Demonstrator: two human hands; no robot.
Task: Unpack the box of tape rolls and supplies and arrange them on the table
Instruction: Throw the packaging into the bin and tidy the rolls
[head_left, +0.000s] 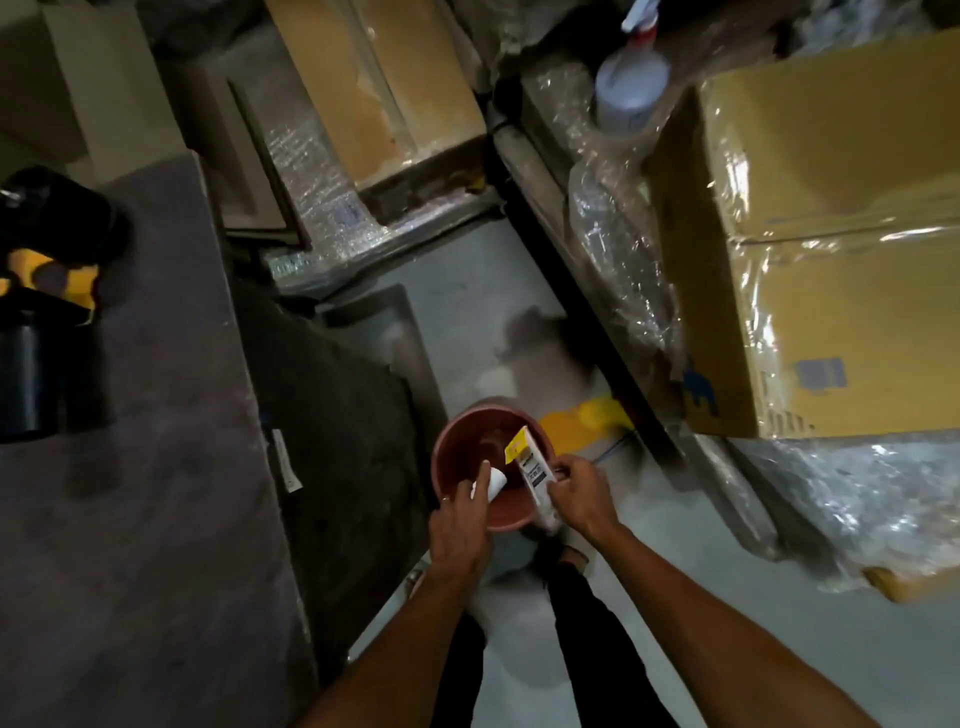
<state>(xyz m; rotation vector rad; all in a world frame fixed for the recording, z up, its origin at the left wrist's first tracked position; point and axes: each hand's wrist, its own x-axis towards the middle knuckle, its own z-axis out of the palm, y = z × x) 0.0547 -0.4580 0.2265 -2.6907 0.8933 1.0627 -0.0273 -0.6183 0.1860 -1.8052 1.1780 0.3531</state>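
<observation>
Both my hands are low over a reddish-brown bucket (462, 441) standing on the floor. My right hand (579, 493) grips a small white carton with a yellow label (530, 467), tilted over the bucket's rim. My left hand (460, 519) holds a small white piece (493, 480), possibly paper or wrapping, just inside the bucket. The grey table (130, 519) runs along the left; at its far left edge stand black rolls (36, 374) and a black and yellow object (47, 244).
Plastic-wrapped cardboard boxes (831, 260) are stacked at the right, with a spray bottle (631, 78) behind them. More boxes and bubble wrap (379, 104) lie ahead. A yellow object (582, 423) lies on the floor beyond the bucket. My legs (587, 623) stand in the narrow floor aisle.
</observation>
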